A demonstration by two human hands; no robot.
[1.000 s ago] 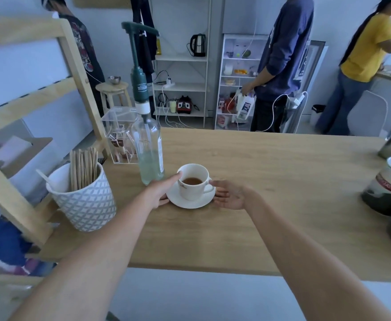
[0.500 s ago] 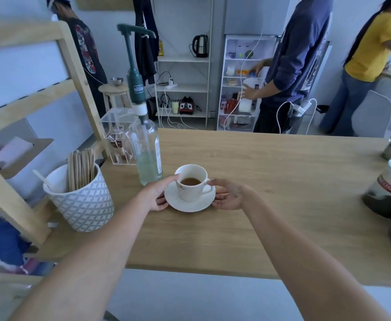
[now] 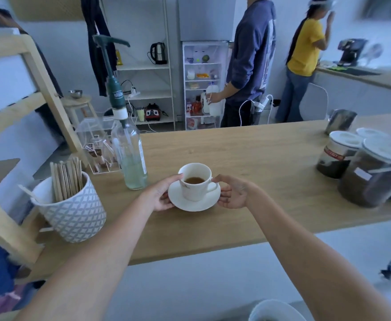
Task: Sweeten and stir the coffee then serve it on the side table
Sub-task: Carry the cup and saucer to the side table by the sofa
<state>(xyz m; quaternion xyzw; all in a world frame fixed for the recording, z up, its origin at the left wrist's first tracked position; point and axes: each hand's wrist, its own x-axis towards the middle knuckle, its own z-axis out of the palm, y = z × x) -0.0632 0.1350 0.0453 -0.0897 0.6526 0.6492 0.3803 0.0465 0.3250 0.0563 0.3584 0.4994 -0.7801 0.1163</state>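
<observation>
Coffee (image 3: 194, 180) sits low in a small white cup (image 3: 195, 181), glossy glazed ceramic, standing on a matching round saucer (image 3: 193, 201) near the front of the pale wood-grain desk (image 3: 259, 158). Left hand (image 3: 158, 196) cups the saucer's left rim with its thumb against the cup wall; right hand (image 3: 234, 193) closes on the right rim beside the handle, so both hold the saucer. I'd judge this the lift for serving: raise both sides evenly and keep the saucer level, since smooth glaze lets a cup slide. Just left stands a clear glass syrup bottle (image 3: 132, 163) with a green pump, close enough to knock. Flat wooden stirrers (image 3: 66, 177) bristle from a patterned white pot (image 3: 74, 216)
</observation>
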